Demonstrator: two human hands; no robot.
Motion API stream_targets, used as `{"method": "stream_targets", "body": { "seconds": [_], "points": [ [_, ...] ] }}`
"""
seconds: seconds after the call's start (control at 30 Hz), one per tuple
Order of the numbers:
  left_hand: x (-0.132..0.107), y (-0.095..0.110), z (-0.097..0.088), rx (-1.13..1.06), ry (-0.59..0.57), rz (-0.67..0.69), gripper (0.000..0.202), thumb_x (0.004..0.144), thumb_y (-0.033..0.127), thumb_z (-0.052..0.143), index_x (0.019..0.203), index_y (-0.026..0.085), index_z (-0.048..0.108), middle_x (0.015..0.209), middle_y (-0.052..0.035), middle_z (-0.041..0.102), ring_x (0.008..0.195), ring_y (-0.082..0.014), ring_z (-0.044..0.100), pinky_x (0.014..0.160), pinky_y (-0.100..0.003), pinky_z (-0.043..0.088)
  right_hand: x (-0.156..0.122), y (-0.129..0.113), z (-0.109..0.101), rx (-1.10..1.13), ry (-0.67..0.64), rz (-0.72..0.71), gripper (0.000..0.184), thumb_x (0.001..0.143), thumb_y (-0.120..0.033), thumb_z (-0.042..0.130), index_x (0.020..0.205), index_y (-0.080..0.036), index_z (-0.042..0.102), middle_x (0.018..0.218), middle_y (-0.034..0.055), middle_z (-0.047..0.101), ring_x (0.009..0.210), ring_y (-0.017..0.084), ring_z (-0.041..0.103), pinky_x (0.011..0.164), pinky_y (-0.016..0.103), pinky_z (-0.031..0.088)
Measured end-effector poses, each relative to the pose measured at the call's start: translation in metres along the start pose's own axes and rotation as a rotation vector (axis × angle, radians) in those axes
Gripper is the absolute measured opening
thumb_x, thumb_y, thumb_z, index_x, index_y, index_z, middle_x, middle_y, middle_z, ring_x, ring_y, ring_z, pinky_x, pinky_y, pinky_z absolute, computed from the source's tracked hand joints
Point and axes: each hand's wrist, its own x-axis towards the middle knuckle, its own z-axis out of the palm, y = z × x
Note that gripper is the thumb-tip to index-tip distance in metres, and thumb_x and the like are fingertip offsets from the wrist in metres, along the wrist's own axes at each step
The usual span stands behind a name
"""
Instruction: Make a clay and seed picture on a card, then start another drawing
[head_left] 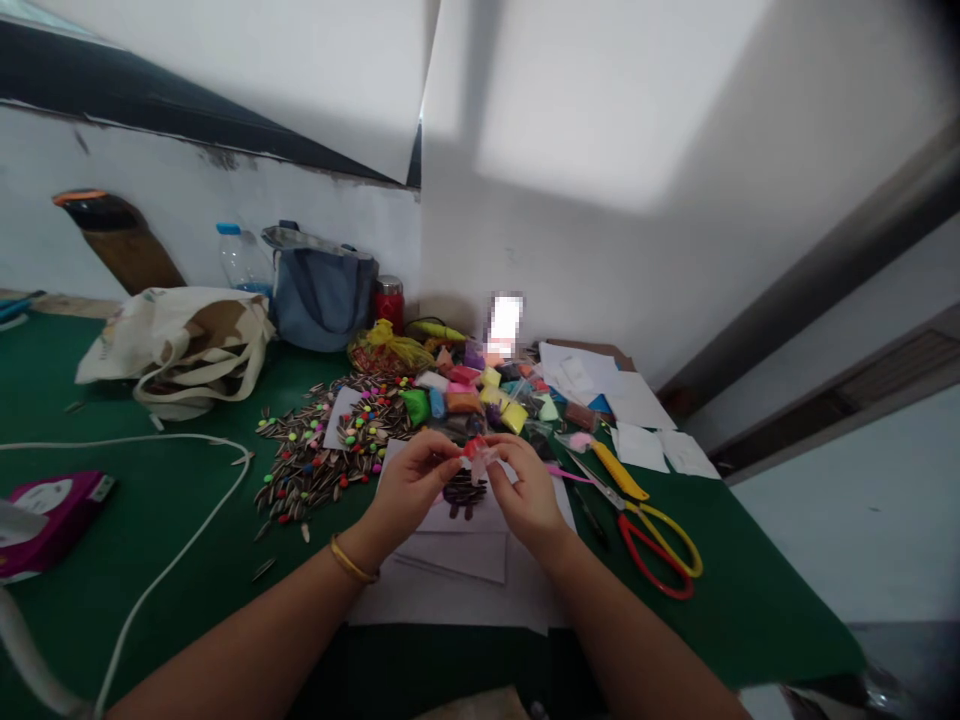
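Both bare hands meet over the work: the left hand [420, 475] and the right hand [525, 485] each pinch, between thumb and fingers, a small red piece in clear plastic [475, 450], its outline partly masked by the fingertips. Directly below lies a dark, spiky seed-covered figure [463, 492], its upper part hidden behind the hands, on layered white paper sheets [450, 610]. A bright upright rectangle [505, 323] at the back is pixelated and unreadable; a magenta boxy device [56, 520] is cut off at the left edge. Countable items are two cloth bags, one cream [112, 335] and one blue-grey [322, 300]; one clear blue-capped bottle [238, 262]; one red metal flask [389, 303]; and one pair of red-and-yellow-handled scissors [619, 502]. The striped seeds [300, 480] and the coloured clay packets [463, 402] overlap too closely to count. The surface is a green-covered table [750, 610], set against a white wall [562, 250] crossed by shadow.
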Motion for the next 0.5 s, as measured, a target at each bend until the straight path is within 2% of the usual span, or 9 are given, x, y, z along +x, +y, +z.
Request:
{"method": "stream_targets", "body": {
  "seconds": [0.13, 0.33, 0.5],
  "points": [
    [-0.0018, 0.0008, 0.0004, 0.07, -0.006, 0.013, 0.018, 0.083, 0.036, 0.069, 0.083, 0.018, 0.064, 0.082, -0.0022, 0.059, 0.076, -0.0152, 0.057, 0.069, -0.026, 0.048, 0.0003, 0.0021, 0.003, -0.017, 0.029, 0.005, 0.017, 0.095, -0.03, 0.052, 0.091, -0.02, 0.066, 0.101, 0.0079, 0.064, 0.099, 0.021, 0.06, 0.089, 0.038, 0.049],
    [-0.0056, 0.0026, 0.0003, 0.189, -0.073, 0.122, 0.013, 0.088, 0.032, 0.063, 0.084, 0.02, 0.066, 0.081, -0.0028, 0.062, 0.077, -0.0157, 0.057, 0.071, -0.028, 0.045, 0.0002, 0.0027, 0.0038, -0.056, 0.013, 0.01, 0.015, 0.093, -0.03, 0.056, 0.085, -0.021, 0.065, 0.093, 0.0065, 0.063, 0.093, 0.021, 0.059, 0.084, 0.037, 0.049],
    [-0.0058, 0.0042, 0.0, 0.252, -0.108, 0.193, 0.013, 0.091, 0.028, 0.059, 0.094, 0.022, 0.071, 0.091, -0.0044, 0.069, 0.087, -0.0176, 0.061, 0.082, -0.032, 0.047, -0.0002, 0.0003, 0.0012, -0.082, 0.014, 0.001, 0.015, 0.093, -0.029, 0.055, 0.085, -0.021, 0.065, 0.093, 0.0065, 0.063, 0.093, 0.021, 0.059, 0.084, 0.037, 0.048]
  ]
}}
